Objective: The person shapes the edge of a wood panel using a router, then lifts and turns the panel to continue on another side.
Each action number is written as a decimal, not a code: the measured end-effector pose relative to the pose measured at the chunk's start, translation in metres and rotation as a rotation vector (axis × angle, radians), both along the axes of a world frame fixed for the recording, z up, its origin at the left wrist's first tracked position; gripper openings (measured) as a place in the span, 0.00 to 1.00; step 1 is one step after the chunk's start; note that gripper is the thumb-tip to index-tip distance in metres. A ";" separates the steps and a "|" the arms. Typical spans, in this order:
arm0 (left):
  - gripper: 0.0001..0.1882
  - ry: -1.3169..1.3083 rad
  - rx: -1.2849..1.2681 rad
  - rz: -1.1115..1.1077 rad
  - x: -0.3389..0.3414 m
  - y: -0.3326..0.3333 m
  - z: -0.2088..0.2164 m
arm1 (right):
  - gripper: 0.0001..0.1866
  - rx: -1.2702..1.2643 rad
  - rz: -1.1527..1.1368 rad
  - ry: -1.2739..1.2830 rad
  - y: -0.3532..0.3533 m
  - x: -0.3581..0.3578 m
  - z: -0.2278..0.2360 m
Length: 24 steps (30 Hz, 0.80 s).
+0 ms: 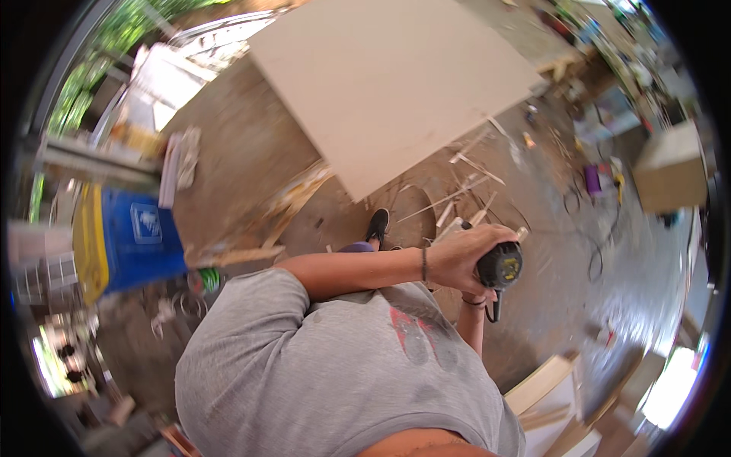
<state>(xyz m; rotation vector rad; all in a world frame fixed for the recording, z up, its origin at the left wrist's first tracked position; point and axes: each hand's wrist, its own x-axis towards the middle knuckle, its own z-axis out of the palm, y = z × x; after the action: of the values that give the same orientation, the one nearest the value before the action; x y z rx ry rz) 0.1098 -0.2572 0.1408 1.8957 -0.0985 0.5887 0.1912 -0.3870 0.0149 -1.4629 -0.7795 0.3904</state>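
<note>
A corded power tool with a round black motor end (500,263) is held in front of my body, to the right of the middle. My left hand (474,253), its arm crossing my chest, is wrapped round the top of the tool. Below it, my right hand (487,295) closes on the tool's lower part, mostly hidden behind the tool and my left hand. A short black loop, like a cord (494,311), hangs beneath. The tool's working end is hidden. Ahead of my hands, apart from them, lies a large pale board (396,84).
Wood strips and offcuts (464,179) litter the floor by the board's near edge. A blue bin (141,236) with a yellow side stands left. At right are a cardboard box (670,167), a purple object (592,180) and loose cables (596,251). Wooden panels (541,385) lean at lower right.
</note>
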 end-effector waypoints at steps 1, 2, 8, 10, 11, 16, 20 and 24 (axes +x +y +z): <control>0.50 -0.008 0.004 0.024 0.000 -0.005 -0.002 | 0.38 0.021 -0.005 0.010 -0.004 -0.002 -0.002; 0.50 -0.016 0.010 0.041 -0.001 -0.009 -0.002 | 0.38 0.039 -0.011 0.025 -0.005 -0.003 -0.002; 0.45 -0.010 0.017 0.192 -0.032 -0.015 0.007 | 0.38 0.112 -0.033 0.033 -0.018 0.002 0.013; 0.42 0.055 0.035 0.230 -0.066 0.000 -0.008 | 0.38 0.028 -0.045 0.046 -0.019 0.009 0.036; 0.40 0.227 -0.039 0.246 -0.088 0.011 -0.016 | 0.39 0.073 -0.081 -0.004 -0.017 0.013 0.038; 0.33 0.853 -0.256 0.644 -0.254 0.019 -0.105 | 0.41 0.094 -0.134 -0.122 -0.009 0.018 0.068; 0.42 1.290 -0.547 0.855 -0.376 -0.028 -0.205 | 0.42 0.184 0.004 -0.120 0.027 -0.022 0.103; 0.47 1.175 -1.448 0.839 -0.415 -0.091 -0.242 | 0.44 0.221 0.228 -0.013 0.075 -0.080 0.127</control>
<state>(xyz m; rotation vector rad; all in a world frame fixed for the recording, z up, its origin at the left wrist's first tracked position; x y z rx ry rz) -0.3055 -0.3477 -0.1009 0.4974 1.5046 -0.1034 0.1111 -0.3124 0.1423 -1.1755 -0.9730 0.4524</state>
